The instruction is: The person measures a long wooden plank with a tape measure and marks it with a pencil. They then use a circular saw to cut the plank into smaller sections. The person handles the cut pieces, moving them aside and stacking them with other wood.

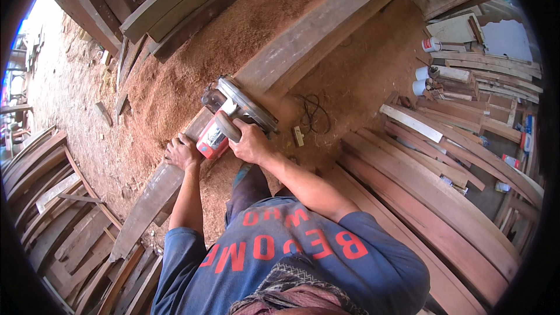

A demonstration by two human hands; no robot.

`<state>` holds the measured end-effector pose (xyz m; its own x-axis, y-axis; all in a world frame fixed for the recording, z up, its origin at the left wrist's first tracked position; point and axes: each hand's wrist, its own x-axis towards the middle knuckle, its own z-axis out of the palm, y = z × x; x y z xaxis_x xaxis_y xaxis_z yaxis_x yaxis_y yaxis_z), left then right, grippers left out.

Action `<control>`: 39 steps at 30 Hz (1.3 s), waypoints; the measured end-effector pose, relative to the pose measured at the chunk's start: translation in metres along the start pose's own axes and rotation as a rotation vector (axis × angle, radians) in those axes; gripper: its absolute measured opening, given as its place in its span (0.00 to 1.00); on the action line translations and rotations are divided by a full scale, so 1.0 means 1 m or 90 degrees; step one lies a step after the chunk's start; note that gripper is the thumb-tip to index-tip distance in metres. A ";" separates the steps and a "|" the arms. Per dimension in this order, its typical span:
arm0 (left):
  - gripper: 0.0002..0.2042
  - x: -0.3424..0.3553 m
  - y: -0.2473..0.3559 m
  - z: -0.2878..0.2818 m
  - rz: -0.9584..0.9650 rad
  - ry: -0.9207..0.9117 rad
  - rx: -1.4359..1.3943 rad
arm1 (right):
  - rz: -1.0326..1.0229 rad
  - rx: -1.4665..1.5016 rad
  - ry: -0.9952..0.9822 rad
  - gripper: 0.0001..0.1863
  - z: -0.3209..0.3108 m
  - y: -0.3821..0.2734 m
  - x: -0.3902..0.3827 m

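Observation:
A long, weathered wooden beam (324,23) runs diagonally beneath me, from the upper right to the lower left. A red and silver power saw (236,114) sits on it near the middle of the view. My right hand (252,143) is closed round the saw's grey handle. Just left of the saw, my left hand (182,150) grips the beam, fingers bent over it. Sawdust (146,99) coats the ground around the beam, and a black cord (315,114) lies looped to the saw's right, beside a small pale block (298,136).
Stacked boards fill the lower right (426,204) and left (64,216). More timber (169,6) lies at the upper left. Several white buckets (420,87) stand among planks on the right. My legs (248,189) are beside the beam.

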<state>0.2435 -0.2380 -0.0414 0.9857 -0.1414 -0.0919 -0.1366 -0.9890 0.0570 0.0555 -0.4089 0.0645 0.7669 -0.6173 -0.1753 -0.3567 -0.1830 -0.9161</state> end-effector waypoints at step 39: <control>0.28 -0.002 -0.005 0.004 0.008 -0.016 0.020 | -0.055 -0.003 0.080 0.14 0.033 -0.014 0.064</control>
<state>0.2415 -0.2325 -0.0455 0.9810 -0.1547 -0.1169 -0.1525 -0.9879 0.0278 0.1272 -0.4203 0.0538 0.7222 -0.6900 -0.0489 -0.2950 -0.2433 -0.9240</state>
